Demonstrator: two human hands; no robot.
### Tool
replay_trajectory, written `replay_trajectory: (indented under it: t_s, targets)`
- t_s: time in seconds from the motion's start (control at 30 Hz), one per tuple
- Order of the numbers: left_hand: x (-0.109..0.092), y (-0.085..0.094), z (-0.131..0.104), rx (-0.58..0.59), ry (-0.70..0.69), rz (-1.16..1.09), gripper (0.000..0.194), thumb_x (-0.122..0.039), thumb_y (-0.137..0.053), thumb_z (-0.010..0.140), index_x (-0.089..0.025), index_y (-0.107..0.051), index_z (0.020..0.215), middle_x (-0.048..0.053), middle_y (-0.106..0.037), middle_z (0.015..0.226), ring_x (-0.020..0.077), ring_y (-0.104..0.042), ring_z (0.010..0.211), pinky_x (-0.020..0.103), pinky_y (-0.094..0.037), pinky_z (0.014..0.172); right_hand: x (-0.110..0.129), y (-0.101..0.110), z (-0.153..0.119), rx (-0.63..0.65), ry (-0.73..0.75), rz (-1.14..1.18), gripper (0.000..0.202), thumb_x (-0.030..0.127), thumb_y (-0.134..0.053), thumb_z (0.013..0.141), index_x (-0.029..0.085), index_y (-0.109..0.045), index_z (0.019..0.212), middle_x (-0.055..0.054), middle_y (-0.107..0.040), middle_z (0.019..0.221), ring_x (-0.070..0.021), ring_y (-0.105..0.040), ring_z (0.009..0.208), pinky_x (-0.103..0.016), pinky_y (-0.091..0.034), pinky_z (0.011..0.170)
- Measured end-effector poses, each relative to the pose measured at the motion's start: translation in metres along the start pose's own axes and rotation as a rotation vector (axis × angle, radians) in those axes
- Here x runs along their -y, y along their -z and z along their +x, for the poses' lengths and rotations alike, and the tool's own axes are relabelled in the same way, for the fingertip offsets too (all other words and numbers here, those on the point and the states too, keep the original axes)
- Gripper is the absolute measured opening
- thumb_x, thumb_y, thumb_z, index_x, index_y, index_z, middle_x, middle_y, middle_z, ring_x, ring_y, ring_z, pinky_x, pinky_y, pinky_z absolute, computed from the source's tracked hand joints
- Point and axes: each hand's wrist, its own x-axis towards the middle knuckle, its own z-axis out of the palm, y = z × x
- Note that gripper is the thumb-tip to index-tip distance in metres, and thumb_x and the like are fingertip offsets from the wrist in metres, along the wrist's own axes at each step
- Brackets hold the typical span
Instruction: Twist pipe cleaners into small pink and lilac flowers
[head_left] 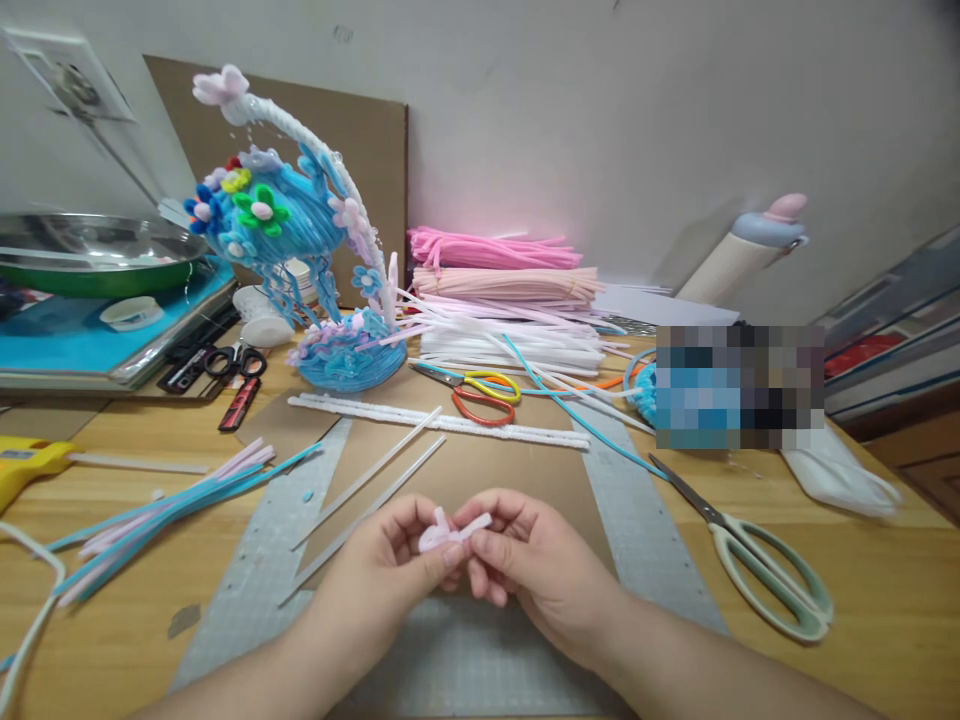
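Observation:
A short, bent piece of pale pink pipe cleaner (435, 537) is pinched between my two hands, low in the middle of the head view. My left hand (401, 555) grips its left part between thumb and fingers. On the other side, my right hand (517, 550) pinches the right part, close to the left fingertips. Two short ends stick up above the fingers; the rest is partly hidden by them. Beneath both hands lie a brown cardboard sheet (390, 480) and a grey cutting mat (247, 540).
Green-handled scissors (780, 580) lie at right, smaller red-and-yellow scissors (487, 398) beyond my hands. White pipe-cleaner rods (450, 425) and two glue sticks (367, 510) rest on the cardboard. A blue flowered lamp-like craft (349, 355) stands behind, beside pipe-cleaner bundles (502, 285). A yellow glue gun (30, 465) lies left.

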Motion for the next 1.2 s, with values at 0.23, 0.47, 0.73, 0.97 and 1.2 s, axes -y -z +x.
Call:
replay_trajectory:
  t_s: [0.23,0.47,0.73,0.97,1.2]
  targets:
    - [0.000,-0.003,-0.004,0.019,-0.003,0.096,0.032,-0.036,-0.075,0.065,-0.016,-0.053,0.074,0.000,-0.064,0.061,0.0132,-0.059,0.059,0.022,-0.044,0.055,0.000,0.001,-0.004,0.025,0.046,-0.067,0.026,0.039,-0.065,0.079,0.013,-0.068,0.080,0.003,-0.054,0.058,-0.0043,-0.045,0.047,-0.018,-0.033,0.047]
    - [0.003,-0.004,-0.007,-0.036,-0.060,0.360,0.021,-0.033,-0.065,0.074,-0.014,-0.058,0.068,-0.002,-0.054,0.059,0.0110,-0.049,0.056,0.022,-0.038,0.053,-0.003,0.002,-0.005,0.209,-0.164,0.107,0.028,0.043,-0.055,0.086,0.016,-0.059,0.078,0.010,-0.041,0.035,-0.0040,-0.031,0.026,-0.015,-0.029,0.032]
    - [-0.004,-0.003,-0.008,-0.028,-0.173,0.548,0.016,-0.024,-0.063,0.072,-0.016,-0.056,0.060,0.003,-0.061,0.064,0.0140,-0.053,0.060,0.024,-0.039,0.055,0.010,0.001,-0.009,0.122,-0.263,0.261,0.023,0.029,-0.063,0.077,0.013,-0.053,0.063,0.010,-0.032,0.041,-0.0010,-0.022,0.034,-0.014,-0.018,0.036]
    - [-0.009,-0.007,-0.011,-0.039,-0.032,0.520,0.020,-0.027,-0.064,0.068,-0.015,-0.054,0.055,0.000,-0.057,0.054,0.0098,-0.044,0.051,0.020,-0.033,0.047,0.012,0.000,-0.012,0.037,-0.202,0.257,0.022,0.025,-0.061,0.076,0.013,-0.052,0.060,0.011,-0.023,0.041,-0.0012,-0.014,0.034,-0.017,-0.011,0.038]
    - [-0.013,-0.008,-0.011,-0.039,0.024,0.478,0.020,-0.026,-0.066,0.066,-0.015,-0.055,0.055,0.002,-0.061,0.053,0.0105,-0.048,0.050,0.020,-0.036,0.048,0.011,0.002,-0.013,0.025,-0.179,0.287,0.022,0.027,-0.059,0.079,0.014,-0.051,0.062,0.012,-0.022,0.042,-0.0007,-0.012,0.034,-0.017,-0.010,0.037]
